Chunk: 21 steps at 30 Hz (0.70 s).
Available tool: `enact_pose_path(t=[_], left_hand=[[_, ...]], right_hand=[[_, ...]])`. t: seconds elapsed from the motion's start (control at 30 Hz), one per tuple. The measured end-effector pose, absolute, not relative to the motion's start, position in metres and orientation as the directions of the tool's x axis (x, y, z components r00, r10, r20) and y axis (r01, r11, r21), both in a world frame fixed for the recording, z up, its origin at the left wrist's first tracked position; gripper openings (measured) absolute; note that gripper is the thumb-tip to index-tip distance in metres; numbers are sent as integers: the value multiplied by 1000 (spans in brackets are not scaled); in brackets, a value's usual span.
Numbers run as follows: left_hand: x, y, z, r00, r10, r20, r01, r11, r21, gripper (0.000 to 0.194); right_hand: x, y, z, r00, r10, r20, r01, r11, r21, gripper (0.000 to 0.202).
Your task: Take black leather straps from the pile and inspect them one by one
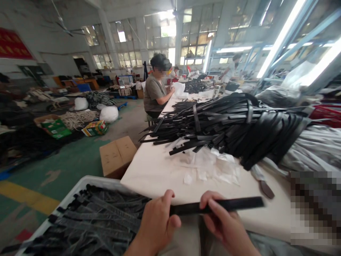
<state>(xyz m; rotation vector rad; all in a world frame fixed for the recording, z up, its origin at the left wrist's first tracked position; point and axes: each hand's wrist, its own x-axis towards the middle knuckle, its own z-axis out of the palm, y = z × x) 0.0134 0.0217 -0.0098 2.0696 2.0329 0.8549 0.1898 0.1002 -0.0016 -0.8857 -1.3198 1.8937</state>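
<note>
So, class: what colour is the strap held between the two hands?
The strap is plain black, held by the left hand and right hand; the head view shows it.

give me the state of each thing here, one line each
left hand: gripping one end of the black strap
right hand: pinching the strap further along
black strap: held level, straight, above the table edge
white bin: full of loose black straps
strap pile: heaped on the table, partly bundled
cardboard box: closed, on the floor
</note>
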Motion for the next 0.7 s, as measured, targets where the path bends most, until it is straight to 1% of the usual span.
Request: enact_pose_path(t=[0.07, 0.1, 0.17, 0.2, 0.3, 0.37, 0.4, 0.47, 0.5, 0.57, 0.6, 0.67, 0.7], left_hand=[[10, 22, -3, -53, 958, 282, 874, -91, 476, 79], [10, 24, 1, -47, 962, 267, 863, -96, 497, 79], [13, 30, 10, -38, 964, 265, 828, -118, 548, 79], [15, 33, 15, -25, 964, 266, 801, -140, 582, 80], [16, 42, 31, 58, 969, 241, 690, -213, 692, 86], [8, 46, 41, 81, 974, 211, 662, -211, 719, 87], [3, 48, 46, 68, 976, 207, 677, -197, 709, 87], [-9, 49, 56, 39, 973, 227, 723, -185, 665, 85], [-14, 50, 60, 40, 969, 245, 738, -194, 646, 84], [-24, 50, 70, 57, 958, 280, 757, -224, 614, 85], [-29, 50, 75, 57, 956, 289, 791, -220, 572, 86], [-46, 43, 85, 15, 959, 283, 897, -138, 420, 89], [-58, 36, 92, -28, 959, 283, 940, -71, 333, 90]], right_hand=[[192, 107, 6, -432, 892, -131, -157, -217, -963, 50], [189, 109, 9, -427, 899, -99, -126, -168, -978, 49], [178, 109, 14, -529, 848, -32, -60, -75, -995, 45], [172, 108, 15, -591, 807, -12, -57, -57, -997, 42], [157, 110, 17, -715, 699, 12, -116, -101, -988, 30], [154, 115, 22, -696, 717, 31, -194, -147, -970, 26], [152, 117, 26, -655, 754, 51, -233, -137, -963, 26], [144, 119, 36, -565, 816, 121, -285, -55, -957, 25], [137, 119, 42, -560, 811, 168, -292, -3, -956, 25], [116, 115, 51, -620, 743, 254, -318, 58, -946, 23], [105, 113, 54, -664, 691, 285, -340, 61, -938, 22], [87, 110, 58, -762, 564, 317, -394, -16, -919, 20], [83, 111, 58, -802, 503, 324, -414, -76, -907, 24]])
